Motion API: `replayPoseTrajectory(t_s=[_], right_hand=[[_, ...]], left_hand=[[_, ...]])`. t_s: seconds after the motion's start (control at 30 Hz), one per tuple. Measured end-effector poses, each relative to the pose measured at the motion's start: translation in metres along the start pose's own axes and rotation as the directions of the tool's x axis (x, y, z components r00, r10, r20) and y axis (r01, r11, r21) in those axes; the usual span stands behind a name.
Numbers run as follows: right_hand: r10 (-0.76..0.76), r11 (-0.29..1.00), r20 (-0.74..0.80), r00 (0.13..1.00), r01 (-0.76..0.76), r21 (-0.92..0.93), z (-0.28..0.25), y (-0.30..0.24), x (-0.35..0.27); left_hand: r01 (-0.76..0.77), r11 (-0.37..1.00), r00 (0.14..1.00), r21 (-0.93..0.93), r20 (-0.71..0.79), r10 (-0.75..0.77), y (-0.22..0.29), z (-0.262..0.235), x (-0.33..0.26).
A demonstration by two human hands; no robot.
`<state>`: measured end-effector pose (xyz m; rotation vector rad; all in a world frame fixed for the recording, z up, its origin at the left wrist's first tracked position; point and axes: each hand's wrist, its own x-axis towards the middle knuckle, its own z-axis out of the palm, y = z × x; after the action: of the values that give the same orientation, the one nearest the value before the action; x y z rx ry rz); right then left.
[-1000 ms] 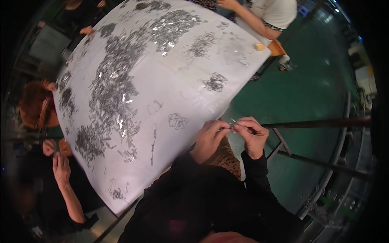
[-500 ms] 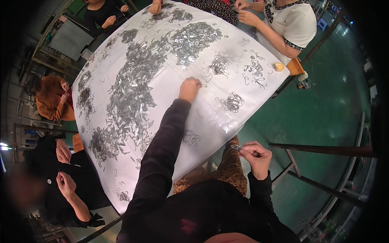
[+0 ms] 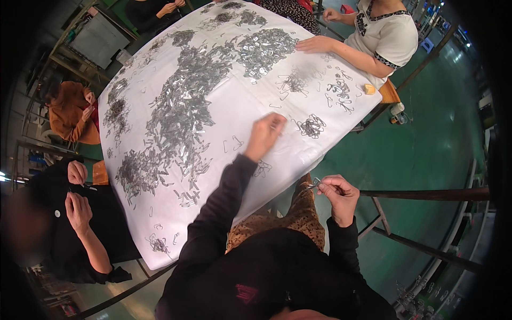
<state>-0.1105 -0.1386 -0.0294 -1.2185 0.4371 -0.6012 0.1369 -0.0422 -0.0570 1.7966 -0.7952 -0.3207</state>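
The right hand [image 3: 340, 196] pinches a small bent silver metal clip [image 3: 314, 184] between thumb and fingertips, holding it in the air off the table's near edge, above the lap in leopard-patterned trousers [image 3: 298, 216]. The left hand [image 3: 265, 136] reaches out at the end of a black sleeve and rests fingers-down on the white plastic sheet covering the round table [image 3: 160, 240]; its fingers are curled onto the surface, but whether they grasp anything I cannot tell. Just right of that hand lies a small tangled cluster of dark wire hooks [image 3: 312, 126], and just left of it 2 loose wire pieces [image 3: 234, 143] lie flat on the sheet. Another thin tangle of wire [image 3: 262, 169] sits beside the left forearm near the table's edge.

Further out, a long heap of shiny silver metal clips [image 3: 181, 117] runs across the middle of the table, with a second bright pile [image 3: 264, 47] toward the far side. A person in a white short-sleeved top [image 3: 392, 34] sits at the far right edge with a forearm on the sheet, near scattered wire hooks and a small yellow block [image 3: 369, 89]. At the left, a person in black [image 3: 69, 213] holds both hands raised beside the table, and a person in an orange top [image 3: 69, 109] sits beyond. The floor [image 3: 437, 138] is green.
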Motion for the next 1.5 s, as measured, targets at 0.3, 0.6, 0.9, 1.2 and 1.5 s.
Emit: replayPoseTrajectory(t_s=[0.3, 0.6, 0.9, 1.2, 1.5], right_hand=[[-0.076, 0.995, -0.053, 0.996, 0.073, -0.062, 0.004, 0.008, -0.011], [-0.122, 0.976, -0.075, 0.990, 0.106, -0.190, 0.010, 0.009, -0.016], [-0.070, 0.971, 0.167, 0.984, 0.105, -0.214, 0.001, -0.021, 0.041], [-0.043, 0.931, 0.477, 0.878, 0.208, -0.298, 0.119, 0.099, 0.283], [-0.260, 0.324, 0.353, 0.899, 0.425, -0.845, 0.193, 0.214, 0.360]], left_hand=[[-0.271, 0.934, 0.934, -0.234, 0.171, 0.314, 0.084, 0.026, -0.106], [-0.303, 0.950, 0.941, -0.072, 0.138, 0.310, 0.075, 0.029, -0.111], [-0.034, 0.958, 0.981, -0.285, 0.173, 0.086, 0.061, 0.030, -0.120], [-0.128, 0.942, 0.965, -0.309, 0.178, 0.190, 0.043, 0.039, -0.129], [0.017, 1.000, 0.978, -0.023, 0.209, -0.012, 0.033, 0.016, -0.146]])
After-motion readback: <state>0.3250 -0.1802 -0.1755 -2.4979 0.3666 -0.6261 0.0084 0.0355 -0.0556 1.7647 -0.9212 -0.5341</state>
